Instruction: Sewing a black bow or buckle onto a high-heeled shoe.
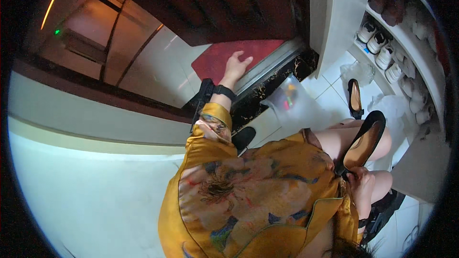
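My right hand (362,181) grips a black flat shoe (368,138) with a tan insole by one end. The shoe is tilted up over my bare knees, its opening showing. Its likely mate, a black shoe (355,98) with a bow, lies on the white tiles just beyond. My left hand (236,68) reaches out over the door sill, above a red mat (210,62). Its thumb and fingers are apart and nothing is in them. A dark band circles that wrist, with a black device beside it.
A dark brown door (229,9) stands open onto a tiled hallway. A clear plastic bag (296,100) with colourful bits lies by the black marbled threshold (260,83). At right, a white shoe rack (401,33) holds several white sneakers (377,43). A pale wall (95,177) borders the left.
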`<state>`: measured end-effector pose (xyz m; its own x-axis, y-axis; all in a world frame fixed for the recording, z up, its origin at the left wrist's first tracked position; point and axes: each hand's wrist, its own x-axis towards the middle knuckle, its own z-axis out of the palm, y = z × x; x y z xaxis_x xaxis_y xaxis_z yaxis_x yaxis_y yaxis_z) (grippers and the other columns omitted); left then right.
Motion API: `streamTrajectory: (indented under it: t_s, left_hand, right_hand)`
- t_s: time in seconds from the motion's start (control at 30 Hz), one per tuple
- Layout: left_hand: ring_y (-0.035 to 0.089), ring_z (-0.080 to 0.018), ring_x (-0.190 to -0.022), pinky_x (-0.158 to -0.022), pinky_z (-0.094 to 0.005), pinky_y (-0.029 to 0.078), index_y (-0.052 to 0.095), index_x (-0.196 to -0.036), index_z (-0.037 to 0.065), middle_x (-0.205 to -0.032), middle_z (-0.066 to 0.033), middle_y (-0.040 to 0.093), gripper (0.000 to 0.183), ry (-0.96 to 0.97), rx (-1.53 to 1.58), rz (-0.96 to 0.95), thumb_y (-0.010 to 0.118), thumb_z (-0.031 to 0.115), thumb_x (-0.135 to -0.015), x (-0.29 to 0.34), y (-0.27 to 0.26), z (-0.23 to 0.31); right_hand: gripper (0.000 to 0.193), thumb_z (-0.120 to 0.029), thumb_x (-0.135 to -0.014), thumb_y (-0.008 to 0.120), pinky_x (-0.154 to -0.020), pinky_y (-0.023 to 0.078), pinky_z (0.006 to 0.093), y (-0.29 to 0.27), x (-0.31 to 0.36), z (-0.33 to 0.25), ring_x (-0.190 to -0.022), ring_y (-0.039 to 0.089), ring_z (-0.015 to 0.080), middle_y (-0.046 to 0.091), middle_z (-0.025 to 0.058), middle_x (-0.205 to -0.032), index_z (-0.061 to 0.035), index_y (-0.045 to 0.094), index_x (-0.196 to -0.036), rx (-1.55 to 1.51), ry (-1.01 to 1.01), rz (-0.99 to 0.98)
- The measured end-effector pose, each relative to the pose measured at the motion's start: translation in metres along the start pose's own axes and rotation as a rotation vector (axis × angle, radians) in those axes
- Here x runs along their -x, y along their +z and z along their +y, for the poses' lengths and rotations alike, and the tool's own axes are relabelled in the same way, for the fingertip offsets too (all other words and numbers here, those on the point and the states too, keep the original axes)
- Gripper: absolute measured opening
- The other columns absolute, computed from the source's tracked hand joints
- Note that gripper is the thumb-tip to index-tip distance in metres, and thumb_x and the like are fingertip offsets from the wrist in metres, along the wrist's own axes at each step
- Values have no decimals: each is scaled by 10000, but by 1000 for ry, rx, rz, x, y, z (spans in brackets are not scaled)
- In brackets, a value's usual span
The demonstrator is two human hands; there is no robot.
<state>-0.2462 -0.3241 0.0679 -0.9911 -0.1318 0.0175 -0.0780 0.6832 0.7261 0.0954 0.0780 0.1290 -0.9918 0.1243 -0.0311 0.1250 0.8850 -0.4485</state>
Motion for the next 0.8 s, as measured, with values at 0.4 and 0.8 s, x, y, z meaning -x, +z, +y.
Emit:
streamTrajectory:
  t_s: [0.4,0.8]
  left_hand:
    - [586,-303,-963,-817,-365,451,556,-1104,39,-1004,-210,607,495,172,62,-149,684,334,-727,21,83,-12]
    - [607,-281,-856,-755,-350,462,564,-1092,40,-934,-190,627,452,180,9,-280,678,289,-731,44,98,20]
  right_hand:
    - [124,-17,-690,630,-610,437,404,-2,-5,-4,-685,575,355,598,187,-743,20,606,-806,-96,-96,-28]
    - [143,-14,-666,607,-629,449,392,1,-5,1,-664,577,352,610,185,-726,28,615,-802,-129,-32,-26]
